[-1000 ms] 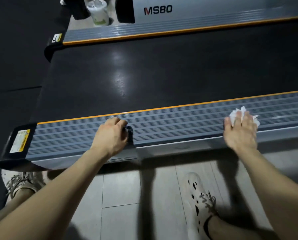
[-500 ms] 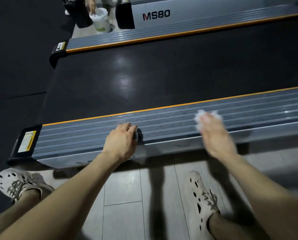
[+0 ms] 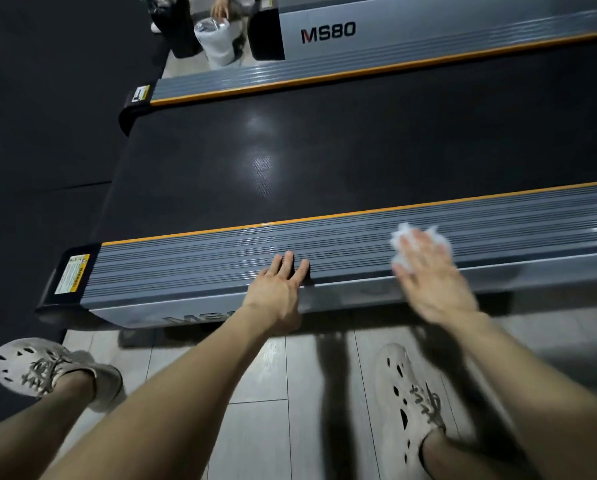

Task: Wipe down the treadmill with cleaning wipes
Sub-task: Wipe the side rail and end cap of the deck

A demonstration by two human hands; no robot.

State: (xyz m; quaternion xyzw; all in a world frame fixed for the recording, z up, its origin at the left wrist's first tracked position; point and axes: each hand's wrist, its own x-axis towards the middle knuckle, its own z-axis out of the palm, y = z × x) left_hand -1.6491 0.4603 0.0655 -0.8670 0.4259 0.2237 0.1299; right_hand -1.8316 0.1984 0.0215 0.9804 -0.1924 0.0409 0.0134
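Observation:
The treadmill lies across the view with a black belt [image 3: 290, 157] between two grey ribbed side rails edged in orange. On the near rail [image 3: 186, 268], my left hand [image 3: 279, 289] rests flat with straight fingers. My right hand [image 3: 432, 275], blurred by motion, presses a crumpled white wipe [image 3: 402, 239] flat onto the same rail further right. The wipe sticks out beyond my fingertips and at both sides of the hand.
A white tub of wipes [image 3: 217, 39] stands on the floor past the far rail [image 3: 324, 76], with another person's hand [image 3: 219, 8] on it. A yellow warning label [image 3: 72, 273] marks the rail's left end. My two feet in pale shoes stand on grey floor tiles [image 3: 252, 427].
My right hand slid the wipe left along the near rail, then partly back to the right. My left hand's fingers have straightened on the rail. The view has tilted a little.

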